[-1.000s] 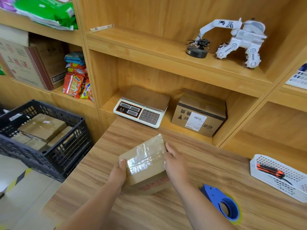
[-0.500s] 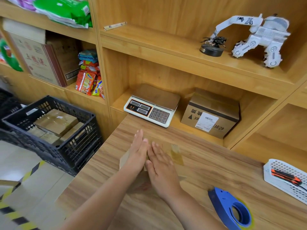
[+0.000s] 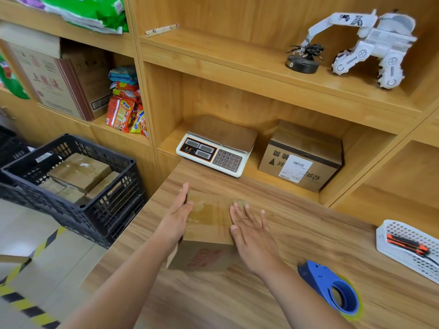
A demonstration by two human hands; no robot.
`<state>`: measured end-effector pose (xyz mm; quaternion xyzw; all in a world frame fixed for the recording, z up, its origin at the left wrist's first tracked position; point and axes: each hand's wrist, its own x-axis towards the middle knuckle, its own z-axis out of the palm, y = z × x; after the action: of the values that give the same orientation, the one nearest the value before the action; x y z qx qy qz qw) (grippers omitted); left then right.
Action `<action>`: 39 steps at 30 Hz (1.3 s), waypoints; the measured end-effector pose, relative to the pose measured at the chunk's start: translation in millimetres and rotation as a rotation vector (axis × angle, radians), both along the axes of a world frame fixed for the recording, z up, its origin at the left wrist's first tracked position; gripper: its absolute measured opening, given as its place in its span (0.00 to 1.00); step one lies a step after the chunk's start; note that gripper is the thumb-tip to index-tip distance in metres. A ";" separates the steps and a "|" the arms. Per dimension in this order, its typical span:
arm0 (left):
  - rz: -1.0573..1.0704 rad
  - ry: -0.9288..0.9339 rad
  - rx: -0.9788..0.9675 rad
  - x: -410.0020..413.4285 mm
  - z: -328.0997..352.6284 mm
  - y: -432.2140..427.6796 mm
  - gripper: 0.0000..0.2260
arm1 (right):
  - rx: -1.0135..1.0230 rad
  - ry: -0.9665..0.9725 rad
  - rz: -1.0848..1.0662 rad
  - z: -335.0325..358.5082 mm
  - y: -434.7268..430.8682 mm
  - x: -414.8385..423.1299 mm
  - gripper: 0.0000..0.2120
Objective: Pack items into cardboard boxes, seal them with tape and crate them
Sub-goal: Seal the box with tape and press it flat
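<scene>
A small taped cardboard box (image 3: 209,224) with red print sits on the wooden table (image 3: 308,245), close to its left edge. My left hand (image 3: 177,217) lies flat with straight fingers against the box's left edge. At the box's right edge my right hand (image 3: 250,230) rests flat, its fingers spread. A blue tape dispenser (image 3: 332,288) lies on the table to the right of my right forearm. Left of the table, a black crate (image 3: 111,203) on the floor holds several taped boxes (image 3: 79,172).
A white basket (image 3: 403,257) with an orange utility knife (image 3: 407,245) stands at the table's right edge. Behind the table, the shelf holds a weighing scale (image 3: 216,148) and a labelled carton (image 3: 301,157). Snack packets (image 3: 124,108) sit on the left shelf.
My hands went from holding the box's sides, to lying together flat on its top, to sliding apart toward its left and right edges. The view shifted left.
</scene>
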<state>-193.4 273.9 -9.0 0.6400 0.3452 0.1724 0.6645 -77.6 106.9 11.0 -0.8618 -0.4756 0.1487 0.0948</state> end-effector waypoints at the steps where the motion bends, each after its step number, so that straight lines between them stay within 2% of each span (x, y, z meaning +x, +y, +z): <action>1: -0.004 -0.004 0.000 0.4 0.8 0.4 0.21 | 0.004 -0.008 -0.001 -0.5 0.4 -0.8 0.36; 4: -0.012 0.019 0.001 -2.5 0.3 4.0 0.21 | 0.001 -0.044 -0.039 -7.3 -0.9 -3.4 0.40; 6: -0.001 0.040 0.003 -8.7 -3.0 8.7 0.20 | -0.038 -0.004 -0.154 -14.1 -4.4 0.0 0.41; 9: 0.002 0.052 -0.007 -13.6 -6.4 15.2 0.20 | -0.098 0.126 -0.318 -16.4 -6.2 3.5 0.33; 11: 0.002 0.067 -0.026 -12.0 -4.9 14.6 0.20 | -0.036 0.109 -0.344 -13.4 0.5 0.1 0.33; 15: -0.039 0.142 0.020 -4.8 -0.5 7.9 0.21 | 0.008 0.121 -0.375 -0.1 31.2 -8.1 0.43; 21: 0.009 0.281 0.163 21.0 6.6 7.4 0.23 | -0.126 0.006 -0.382 4.5 73.8 -8.8 0.49; 24: -0.022 0.346 0.280 23.9 3.2 1.2 0.27 | -0.199 -0.026 -0.357 3.1 80.9 -7.5 0.47; 29: -0.031 0.345 0.290 25.6 3.5 2.8 0.26 | -0.188 -0.033 -0.288 1.5 75.6 2.1 0.36; 32: -0.019 0.336 0.285 26.2 3.4 2.2 0.26 | -0.136 0.014 -0.255 -0.5 65.3 11.6 0.32; 35: -0.010 0.335 0.275 26.1 5.6 1.2 0.25 | -0.011 0.115 -0.305 -7.9 54.2 19.5 0.33; 39: -0.013 0.331 0.258 25.3 5.8 0.6 0.25 | 0.211 0.424 -0.548 -20.9 47.9 25.3 0.33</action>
<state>-168.1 274.5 -3.3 0.7416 0.4206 0.1035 0.5122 -52.3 154.8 -9.8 -0.8928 -0.2093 0.2434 0.3160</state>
